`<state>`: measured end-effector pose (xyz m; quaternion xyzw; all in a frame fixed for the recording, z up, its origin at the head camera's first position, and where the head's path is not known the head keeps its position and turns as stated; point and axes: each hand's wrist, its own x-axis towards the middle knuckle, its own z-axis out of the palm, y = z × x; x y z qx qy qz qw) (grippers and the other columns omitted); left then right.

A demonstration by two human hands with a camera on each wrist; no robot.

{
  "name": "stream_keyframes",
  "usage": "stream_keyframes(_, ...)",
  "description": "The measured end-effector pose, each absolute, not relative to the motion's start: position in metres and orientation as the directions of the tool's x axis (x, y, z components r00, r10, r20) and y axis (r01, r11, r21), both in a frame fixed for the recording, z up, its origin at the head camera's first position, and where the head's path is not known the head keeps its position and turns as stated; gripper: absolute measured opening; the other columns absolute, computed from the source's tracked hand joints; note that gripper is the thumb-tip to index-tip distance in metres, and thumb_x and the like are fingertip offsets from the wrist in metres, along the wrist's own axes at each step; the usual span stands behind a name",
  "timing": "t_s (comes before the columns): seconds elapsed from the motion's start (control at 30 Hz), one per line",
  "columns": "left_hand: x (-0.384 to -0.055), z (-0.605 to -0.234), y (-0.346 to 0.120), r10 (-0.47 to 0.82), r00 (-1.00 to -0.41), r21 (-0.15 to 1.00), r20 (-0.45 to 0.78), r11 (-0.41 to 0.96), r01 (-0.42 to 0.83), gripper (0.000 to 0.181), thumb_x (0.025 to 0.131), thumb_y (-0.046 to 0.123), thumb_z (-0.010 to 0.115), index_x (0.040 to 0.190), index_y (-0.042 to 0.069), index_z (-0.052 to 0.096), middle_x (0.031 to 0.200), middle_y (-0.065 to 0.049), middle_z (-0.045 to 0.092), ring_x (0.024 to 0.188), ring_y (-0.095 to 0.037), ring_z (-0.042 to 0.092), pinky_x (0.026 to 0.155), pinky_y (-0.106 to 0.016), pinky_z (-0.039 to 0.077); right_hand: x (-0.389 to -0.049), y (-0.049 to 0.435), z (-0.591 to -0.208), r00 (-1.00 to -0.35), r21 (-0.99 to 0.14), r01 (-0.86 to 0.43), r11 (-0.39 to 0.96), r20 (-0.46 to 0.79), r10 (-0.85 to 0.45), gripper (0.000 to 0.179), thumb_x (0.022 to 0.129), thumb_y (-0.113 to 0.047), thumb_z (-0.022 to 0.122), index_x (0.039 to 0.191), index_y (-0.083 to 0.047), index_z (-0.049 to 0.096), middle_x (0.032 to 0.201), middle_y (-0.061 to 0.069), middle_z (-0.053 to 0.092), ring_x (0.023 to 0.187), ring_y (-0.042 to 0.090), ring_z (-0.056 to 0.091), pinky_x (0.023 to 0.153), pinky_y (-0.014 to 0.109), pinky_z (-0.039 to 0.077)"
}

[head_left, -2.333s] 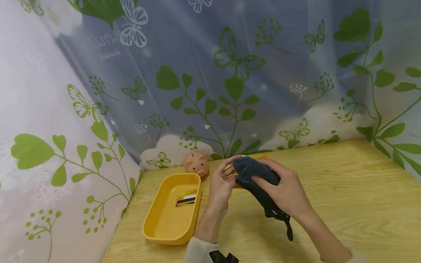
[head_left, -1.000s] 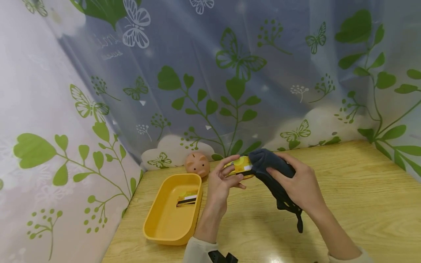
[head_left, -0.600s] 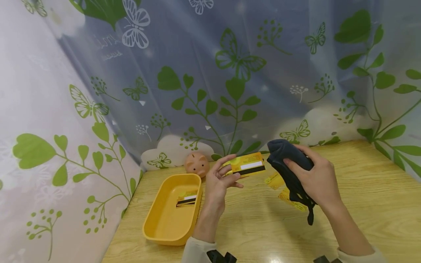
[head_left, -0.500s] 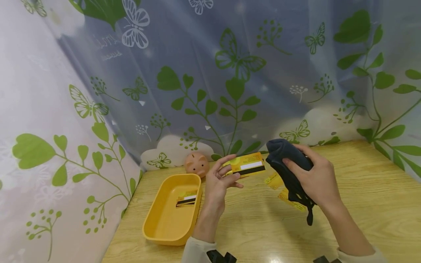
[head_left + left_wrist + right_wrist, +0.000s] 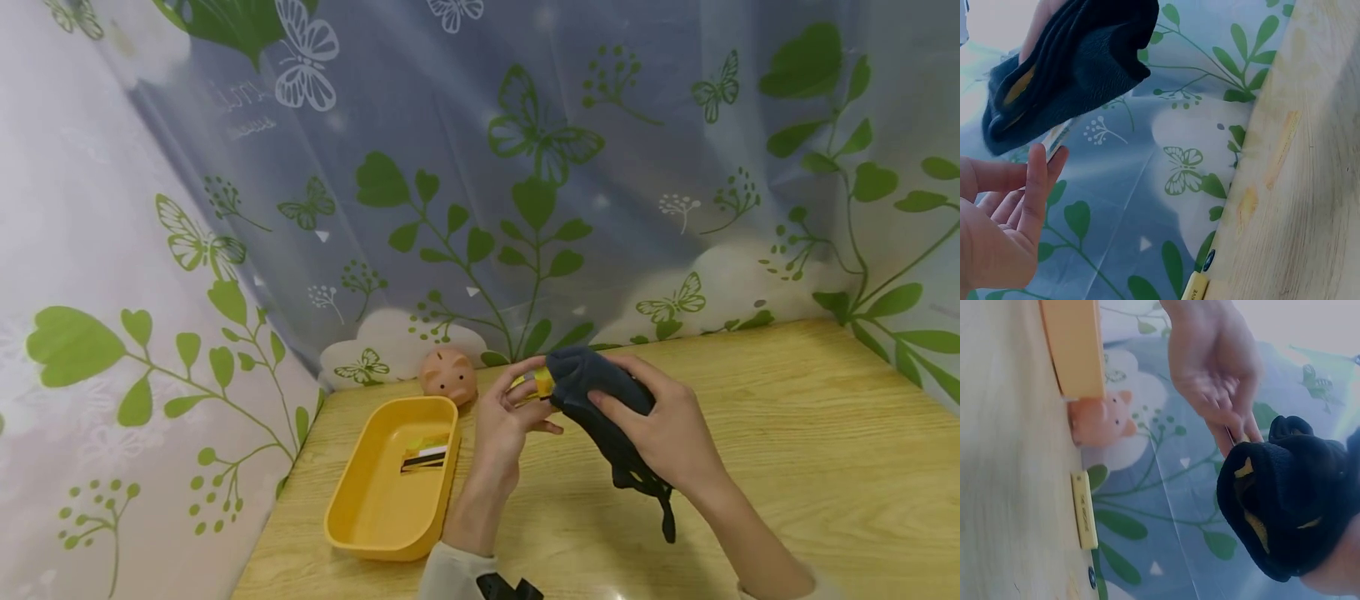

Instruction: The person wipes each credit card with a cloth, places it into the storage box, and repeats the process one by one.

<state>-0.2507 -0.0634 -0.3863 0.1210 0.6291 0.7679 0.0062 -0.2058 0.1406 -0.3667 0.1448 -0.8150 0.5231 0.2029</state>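
My left hand (image 5: 501,425) pinches a yellow card (image 5: 543,383) with a black stripe, whose far part is hidden by a dark blue cloth pouch (image 5: 596,383). The pouch is gripped in my right hand (image 5: 667,425), with its mouth towards the left hand and a black cord dangling below. In the right wrist view, yellow pieces show in the pouch's mouth (image 5: 1247,506). The left wrist view has the card's edge (image 5: 1057,139) between my left fingertips, close to the pouch (image 5: 1085,75).
A yellow tray (image 5: 352,517) on the left holds striped cards (image 5: 426,455). Behind it stands a pink piggy bank (image 5: 448,377). Two yellow cards (image 5: 1283,150) lie on the wooden table (image 5: 1310,250). A small yellow block (image 5: 1085,512) stands near the patterned curtain.
Half a second ago the card was largely exposed and apart from the pouch. My right hand has brought the pouch left, over most of the card; my left hand has barely moved.
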Motion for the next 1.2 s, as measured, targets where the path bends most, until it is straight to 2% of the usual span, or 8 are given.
stream_keyframes(0.17,-0.252,-0.387,-0.060,0.179,-0.969,0.973,0.169,-0.190,0.134,0.049,0.093,-0.011,0.065,0.135,0.014,0.068,0.115,-0.014,0.076,0.072,-0.018,0.073,0.066,-0.034,0.063,-0.205,0.129,-0.371,-0.878,-0.802,-0.467,0.372,0.472,-0.084,0.042,0.097,-0.028,0.076,0.137,-0.022,0.066,0.130,0.005,0.069,0.105,0.025,0.071,0.080,0.037,0.061)
stream_keyframes(0.43,-0.252,-0.385,-0.060,0.209,-0.963,0.973,0.172,-0.186,0.133,0.051,0.092,-0.013,0.065,0.135,0.015,0.069,0.118,-0.016,0.075,0.075,-0.020,0.073,0.066,-0.035,0.063,-0.205,0.125,-0.371,-0.887,-0.811,-0.448,0.377,0.455,-0.076,0.041,0.098,-0.028,0.075,0.137,-0.019,0.066,0.129,0.011,0.070,0.103,0.029,0.071,0.078,0.041,0.061)
stream_keyframes(0.6,-0.252,-0.384,-0.062,0.217,-0.958,0.970,0.188,-0.194,0.146,0.052,0.093,-0.013,0.065,0.137,0.015,0.068,0.116,-0.016,0.075,0.075,-0.020,0.074,0.067,-0.036,0.063,-0.206,0.126,-0.370,-0.889,-0.807,-0.437,0.398,0.454,-0.057,0.041,0.097,-0.030,0.076,0.135,-0.020,0.067,0.128,0.009,0.071,0.102,0.028,0.072,0.078,0.042,0.061)
stream_keyframes(0.83,-0.252,-0.385,-0.064,0.209,-0.952,0.966,0.224,-0.180,0.187,0.049,0.093,-0.006,0.070,0.137,0.015,0.067,0.120,-0.015,0.075,0.079,-0.019,0.075,0.063,-0.033,0.063,-0.208,0.130,-0.373,-0.889,-0.802,-0.428,0.416,0.457,-0.034,0.043,0.096,-0.030,0.077,0.136,-0.018,0.067,0.130,0.010,0.070,0.106,0.033,0.071,0.081,0.050,0.062)
stream_keyframes(1.2,-0.252,-0.384,-0.067,0.198,-0.957,0.960,0.212,-0.224,0.166,0.052,0.092,-0.009,0.069,0.138,0.013,0.066,0.118,-0.015,0.075,0.081,-0.018,0.073,0.061,-0.031,0.063,-0.209,0.138,-0.372,-0.876,-0.785,-0.432,0.444,0.482,-0.001,0.043,0.096,-0.026,0.078,0.136,-0.015,0.068,0.131,0.012,0.070,0.101,0.031,0.071,0.078,0.046,0.061)
